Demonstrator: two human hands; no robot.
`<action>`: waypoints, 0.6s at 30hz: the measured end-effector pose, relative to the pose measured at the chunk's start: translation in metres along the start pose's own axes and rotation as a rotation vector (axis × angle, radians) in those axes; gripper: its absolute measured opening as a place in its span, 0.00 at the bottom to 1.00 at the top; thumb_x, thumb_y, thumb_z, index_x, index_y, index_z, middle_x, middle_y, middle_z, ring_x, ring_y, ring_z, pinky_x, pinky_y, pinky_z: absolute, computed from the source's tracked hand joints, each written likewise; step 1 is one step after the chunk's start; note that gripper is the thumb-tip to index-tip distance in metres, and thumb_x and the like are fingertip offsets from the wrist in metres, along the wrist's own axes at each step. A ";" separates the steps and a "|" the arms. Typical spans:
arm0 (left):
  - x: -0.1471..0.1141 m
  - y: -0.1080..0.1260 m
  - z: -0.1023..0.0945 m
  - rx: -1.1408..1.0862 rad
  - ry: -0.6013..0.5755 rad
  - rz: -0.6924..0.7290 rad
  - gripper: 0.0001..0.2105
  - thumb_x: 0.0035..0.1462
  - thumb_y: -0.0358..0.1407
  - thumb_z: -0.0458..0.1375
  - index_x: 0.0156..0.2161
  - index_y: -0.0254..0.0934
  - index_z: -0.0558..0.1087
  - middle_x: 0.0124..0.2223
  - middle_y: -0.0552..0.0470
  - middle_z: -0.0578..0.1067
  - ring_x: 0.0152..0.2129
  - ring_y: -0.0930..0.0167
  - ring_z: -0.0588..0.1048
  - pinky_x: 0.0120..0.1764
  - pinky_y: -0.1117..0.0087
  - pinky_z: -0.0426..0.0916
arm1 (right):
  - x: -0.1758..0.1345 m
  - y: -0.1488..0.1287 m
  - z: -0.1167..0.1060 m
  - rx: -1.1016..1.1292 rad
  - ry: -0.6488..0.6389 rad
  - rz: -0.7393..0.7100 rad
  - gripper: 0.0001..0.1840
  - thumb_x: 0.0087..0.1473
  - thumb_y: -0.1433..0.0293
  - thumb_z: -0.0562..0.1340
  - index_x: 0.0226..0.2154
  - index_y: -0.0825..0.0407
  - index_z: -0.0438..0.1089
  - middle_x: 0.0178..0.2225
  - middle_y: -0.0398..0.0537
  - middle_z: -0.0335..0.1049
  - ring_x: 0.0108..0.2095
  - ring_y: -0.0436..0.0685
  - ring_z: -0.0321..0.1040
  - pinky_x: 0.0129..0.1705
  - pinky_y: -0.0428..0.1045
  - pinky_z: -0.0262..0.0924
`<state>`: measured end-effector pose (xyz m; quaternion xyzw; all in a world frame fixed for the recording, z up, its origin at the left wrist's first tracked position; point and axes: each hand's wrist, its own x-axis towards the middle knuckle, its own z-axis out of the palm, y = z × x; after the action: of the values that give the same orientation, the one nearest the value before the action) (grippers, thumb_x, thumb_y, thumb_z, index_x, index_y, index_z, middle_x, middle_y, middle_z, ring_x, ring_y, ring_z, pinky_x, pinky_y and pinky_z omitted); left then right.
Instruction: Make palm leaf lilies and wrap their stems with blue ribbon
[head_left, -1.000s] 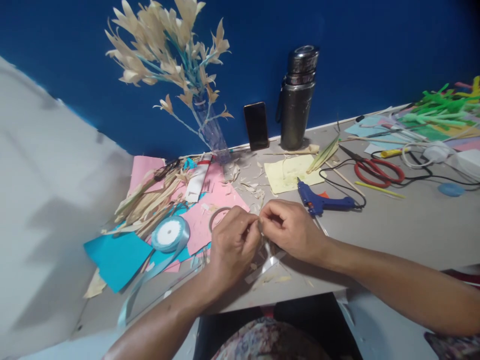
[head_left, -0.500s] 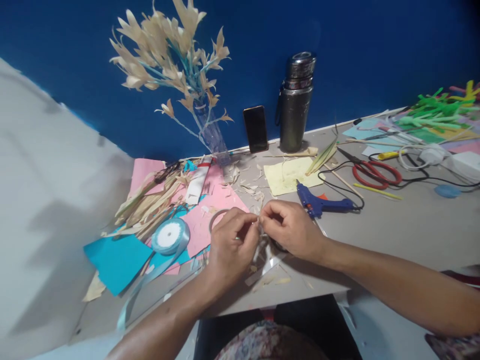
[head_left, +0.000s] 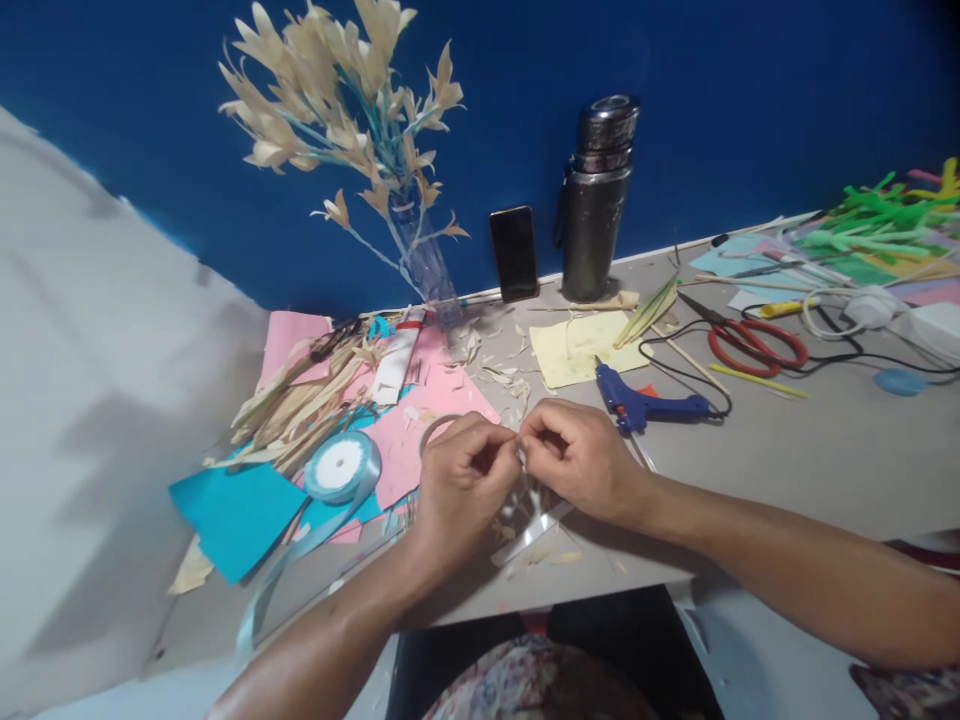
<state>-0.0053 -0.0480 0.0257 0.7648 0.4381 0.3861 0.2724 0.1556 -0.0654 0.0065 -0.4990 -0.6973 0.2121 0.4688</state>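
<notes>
The left hand (head_left: 469,470) and right hand (head_left: 589,465) meet almost fingertip to fingertip near the front edge, each with thumb and forefinger pinching what looks like a small pale piece (head_left: 523,453), mostly hidden by the fingers. Such fine work probably goes best with a light, even pinch, both wrists steady and the piece close above the surface (head_left: 772,455), since something this thin could crease or slip. A clear strip (head_left: 534,535) lies just below the hands among pale shavings.

Left of them are a roll of light-blue ribbon (head_left: 341,465), pink and turquoise paper and a heap of dried husks (head_left: 289,420). To the right, a blue glue gun (head_left: 649,405) points its nozzle at a yellow sheet (head_left: 566,345); red-handled scissors (head_left: 757,350) and green pipe cleaners (head_left: 862,230) lie beyond. Along the blue wall (head_left: 735,110) stand a vase (head_left: 424,255) of pale flowers, a phone (head_left: 514,253) and a steel flask (head_left: 598,220).
</notes>
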 end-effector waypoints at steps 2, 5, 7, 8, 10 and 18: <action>0.001 0.001 0.000 -0.050 -0.013 -0.070 0.07 0.53 0.28 0.58 0.25 0.36 0.76 0.24 0.55 0.73 0.23 0.75 0.70 0.28 0.73 0.63 | 0.000 -0.001 -0.001 0.014 -0.003 0.022 0.08 0.51 0.76 0.59 0.23 0.52 0.63 0.22 0.39 0.62 0.23 0.48 0.56 0.28 0.45 0.49; 0.005 0.002 -0.002 -0.197 -0.066 -0.233 0.06 0.53 0.30 0.59 0.26 0.36 0.76 0.24 0.55 0.74 0.19 0.76 0.69 0.25 0.74 0.63 | 0.001 -0.002 -0.003 0.033 -0.011 0.047 0.08 0.52 0.76 0.59 0.23 0.52 0.64 0.21 0.38 0.61 0.23 0.48 0.57 0.28 0.45 0.50; 0.008 0.003 -0.002 -0.300 -0.102 -0.341 0.06 0.52 0.31 0.60 0.26 0.35 0.76 0.22 0.56 0.74 0.16 0.77 0.68 0.22 0.75 0.63 | 0.002 -0.003 -0.004 0.044 -0.017 0.057 0.08 0.52 0.76 0.59 0.23 0.52 0.65 0.21 0.38 0.61 0.23 0.48 0.57 0.28 0.45 0.50; 0.009 0.003 -0.003 -0.341 -0.114 -0.383 0.06 0.51 0.32 0.60 0.26 0.35 0.76 0.21 0.56 0.73 0.15 0.77 0.68 0.21 0.76 0.63 | 0.002 -0.003 -0.004 0.049 -0.018 0.063 0.08 0.51 0.76 0.59 0.23 0.52 0.65 0.20 0.38 0.61 0.23 0.48 0.57 0.28 0.45 0.50; 0.010 0.002 -0.003 -0.406 -0.132 -0.443 0.05 0.51 0.32 0.60 0.26 0.35 0.76 0.18 0.57 0.71 0.13 0.77 0.67 0.19 0.76 0.63 | 0.003 -0.003 -0.004 0.055 -0.018 0.075 0.08 0.51 0.76 0.59 0.22 0.52 0.65 0.20 0.38 0.61 0.22 0.48 0.56 0.27 0.45 0.50; 0.009 -0.004 -0.005 -0.630 -0.181 -0.492 0.08 0.53 0.36 0.60 0.27 0.34 0.77 0.21 0.55 0.70 0.15 0.75 0.68 0.20 0.73 0.67 | 0.003 -0.002 -0.004 0.045 -0.018 0.060 0.08 0.53 0.75 0.59 0.23 0.52 0.67 0.21 0.39 0.64 0.23 0.48 0.58 0.28 0.45 0.51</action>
<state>-0.0083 -0.0379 0.0279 0.5471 0.4425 0.3561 0.6149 0.1581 -0.0642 0.0109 -0.5071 -0.6814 0.2462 0.4669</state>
